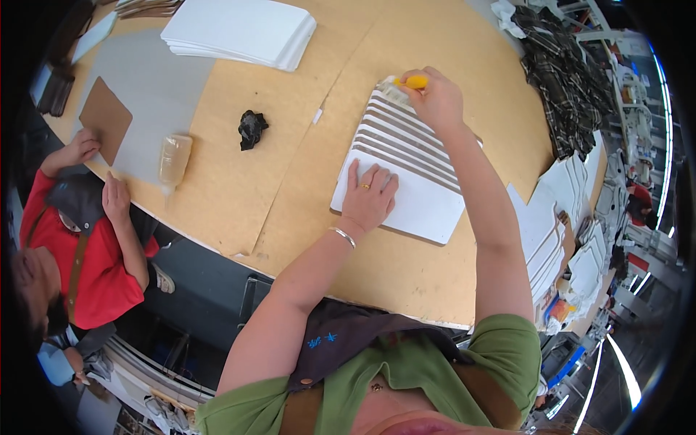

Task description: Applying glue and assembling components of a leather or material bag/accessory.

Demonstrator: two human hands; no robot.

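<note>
In front of me lies a fanned stack of white boards, their overlapping edges showing as brown and white stripes toward the far side. My left hand rests on the nearest white board with its fingers spread, pressing down and gripping nothing. At the far end of the stack, my right hand is closed round the yellow handle of a brush. The brush's pale bristles touch the farthest edges of the stack.
On the tan table are a crumpled black bag, a clear bottle and a white board pile. A co-worker in red at left handles a brown sheet. Dark plaid cloth and more white sheets lie right.
</note>
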